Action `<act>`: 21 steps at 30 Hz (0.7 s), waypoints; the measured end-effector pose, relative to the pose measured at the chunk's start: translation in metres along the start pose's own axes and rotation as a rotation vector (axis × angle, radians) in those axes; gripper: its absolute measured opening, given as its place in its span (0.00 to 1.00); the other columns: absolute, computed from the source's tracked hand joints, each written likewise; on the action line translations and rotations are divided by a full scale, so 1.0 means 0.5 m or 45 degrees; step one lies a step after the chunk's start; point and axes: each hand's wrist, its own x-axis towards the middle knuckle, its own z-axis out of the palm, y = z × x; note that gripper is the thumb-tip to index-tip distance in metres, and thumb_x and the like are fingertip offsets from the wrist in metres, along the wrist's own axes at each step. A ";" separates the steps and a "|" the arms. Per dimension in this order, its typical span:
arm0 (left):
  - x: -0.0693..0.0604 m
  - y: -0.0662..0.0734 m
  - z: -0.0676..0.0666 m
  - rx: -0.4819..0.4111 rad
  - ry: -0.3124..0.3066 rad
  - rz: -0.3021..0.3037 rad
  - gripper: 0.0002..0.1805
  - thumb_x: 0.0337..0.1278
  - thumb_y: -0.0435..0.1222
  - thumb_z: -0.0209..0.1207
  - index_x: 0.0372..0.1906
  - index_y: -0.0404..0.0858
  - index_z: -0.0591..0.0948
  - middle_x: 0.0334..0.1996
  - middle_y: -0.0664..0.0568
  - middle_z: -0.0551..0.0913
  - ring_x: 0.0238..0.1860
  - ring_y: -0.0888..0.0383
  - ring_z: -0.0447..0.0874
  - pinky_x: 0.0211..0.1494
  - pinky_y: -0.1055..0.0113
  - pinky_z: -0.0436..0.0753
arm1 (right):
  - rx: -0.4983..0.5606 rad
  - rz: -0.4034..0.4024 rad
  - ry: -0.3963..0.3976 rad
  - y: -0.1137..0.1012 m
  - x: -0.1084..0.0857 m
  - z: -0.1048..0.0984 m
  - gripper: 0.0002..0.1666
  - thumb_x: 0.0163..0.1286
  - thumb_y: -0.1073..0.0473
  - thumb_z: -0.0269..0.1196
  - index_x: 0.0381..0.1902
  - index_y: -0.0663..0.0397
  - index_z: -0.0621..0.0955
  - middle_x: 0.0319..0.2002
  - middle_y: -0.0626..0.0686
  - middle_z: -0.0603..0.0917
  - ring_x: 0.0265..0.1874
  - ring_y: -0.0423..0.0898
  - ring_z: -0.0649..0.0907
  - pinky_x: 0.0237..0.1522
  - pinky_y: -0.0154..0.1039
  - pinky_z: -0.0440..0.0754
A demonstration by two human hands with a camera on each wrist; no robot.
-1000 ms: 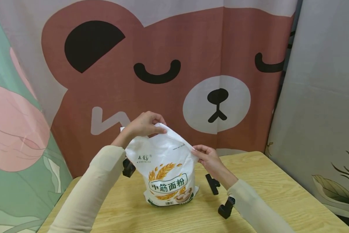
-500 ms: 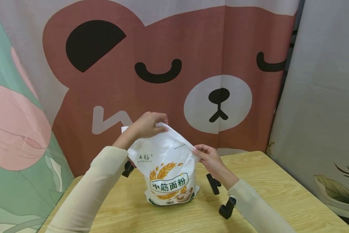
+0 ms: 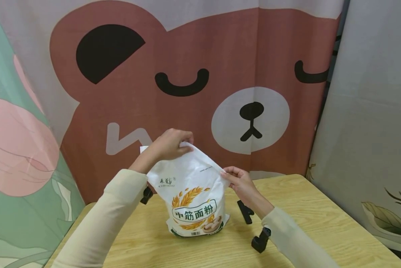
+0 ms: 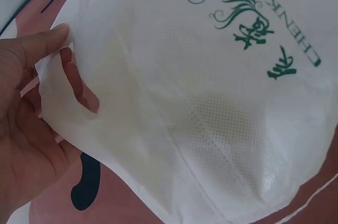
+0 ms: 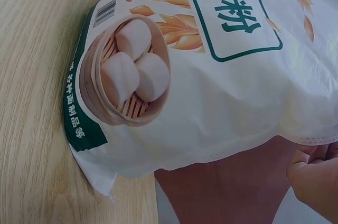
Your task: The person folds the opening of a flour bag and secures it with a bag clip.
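Observation:
A white flour bag [image 3: 187, 175], printed with wheat ears and green lettering, stands on the wooden table, its upper part drawn up between both hands. At its top edge the left hand [image 3: 170, 146] pinches the material with thumb and fingers. The left wrist view shows that hand [image 4: 31, 108] beside a slot-shaped handle hole in the bag [image 4: 158, 92]. Lower down the slanting top edge, at the bag's right corner, the right hand [image 3: 243, 186] pinches the material. Its fingertips in the right wrist view [image 5: 317, 174] are partly hidden behind the stitched edge.
A black clip [image 3: 245, 212] lies on the table [image 3: 304, 223] to the right of the bag. Black devices show near the right sleeve [image 3: 261, 239] and behind the bag's left side [image 3: 146, 195]. Behind the table hangs a curtain [image 3: 234, 48] with a bear's face.
The left wrist has turned and shifted slightly right, and the bag's upper left looks smoother than a second ago. Over the last half second almost nothing has moved.

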 end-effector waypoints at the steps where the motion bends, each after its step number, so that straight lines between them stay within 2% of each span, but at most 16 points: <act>1: -0.001 0.000 0.000 -0.012 0.005 0.000 0.04 0.60 0.35 0.64 0.34 0.41 0.80 0.29 0.55 0.80 0.30 0.56 0.75 0.38 0.61 0.76 | -0.003 0.000 0.000 0.000 0.000 0.001 0.08 0.69 0.65 0.62 0.42 0.65 0.78 0.38 0.55 0.78 0.37 0.47 0.79 0.39 0.37 0.80; 7: -0.007 -0.001 0.001 -0.037 0.030 0.011 0.03 0.60 0.35 0.64 0.33 0.42 0.80 0.29 0.56 0.80 0.30 0.57 0.75 0.38 0.62 0.76 | -0.030 -0.016 -0.017 0.001 -0.003 0.001 0.10 0.68 0.64 0.63 0.43 0.66 0.77 0.38 0.55 0.78 0.36 0.47 0.79 0.39 0.37 0.80; 15: -0.010 0.001 0.002 0.042 0.044 0.058 0.04 0.60 0.36 0.64 0.34 0.42 0.79 0.30 0.56 0.80 0.30 0.57 0.75 0.38 0.62 0.76 | -0.030 -0.028 -0.014 0.004 -0.007 0.001 0.09 0.68 0.63 0.63 0.42 0.65 0.77 0.38 0.56 0.78 0.37 0.48 0.79 0.39 0.37 0.80; 21: -0.010 0.003 0.000 0.039 0.057 0.061 0.04 0.59 0.35 0.65 0.34 0.42 0.80 0.30 0.56 0.81 0.29 0.57 0.75 0.37 0.62 0.76 | -0.029 -0.056 -0.016 0.004 -0.006 0.003 0.09 0.68 0.64 0.63 0.43 0.63 0.78 0.38 0.56 0.77 0.36 0.48 0.79 0.38 0.37 0.81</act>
